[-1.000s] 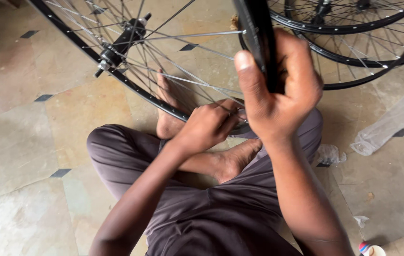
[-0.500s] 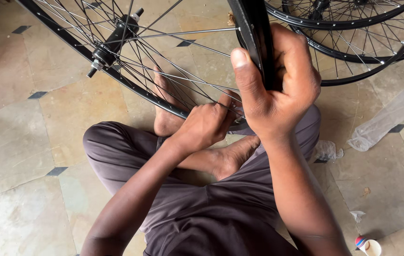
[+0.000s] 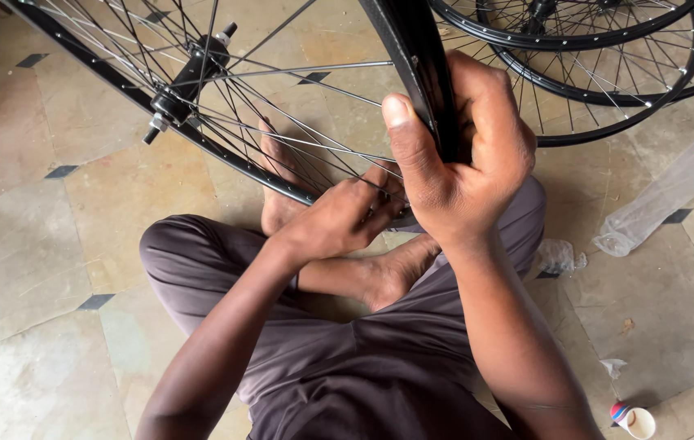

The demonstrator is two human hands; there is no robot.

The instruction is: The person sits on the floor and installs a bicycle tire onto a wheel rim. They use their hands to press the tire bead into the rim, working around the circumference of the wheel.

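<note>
The bicycle wheel (image 3: 282, 175) has a black rim and thin silver spokes; the right hand (image 3: 465, 155) grips its rim, the left hand (image 3: 347, 216) pinches a spoke.

Glossy black metal rim (image 3: 420, 73), thin bright steel spokes (image 3: 298, 138), matt polished stone floor (image 3: 29, 236), crinkled clear plastic bag (image 3: 661, 195), soft grey cloth trousers (image 3: 379, 358).

The floor (image 3: 29, 244) is laid with large beige and greenish stone tiles with small dark diamond insets at their corners. Black spoked bicycle wheels (image 3: 608, 90) lie flat near its far right edge. A crumpled clear plastic bag (image 3: 661, 200) lies toward the right edge, and a small paper cup (image 3: 634, 421) stands at the near right corner.
</note>
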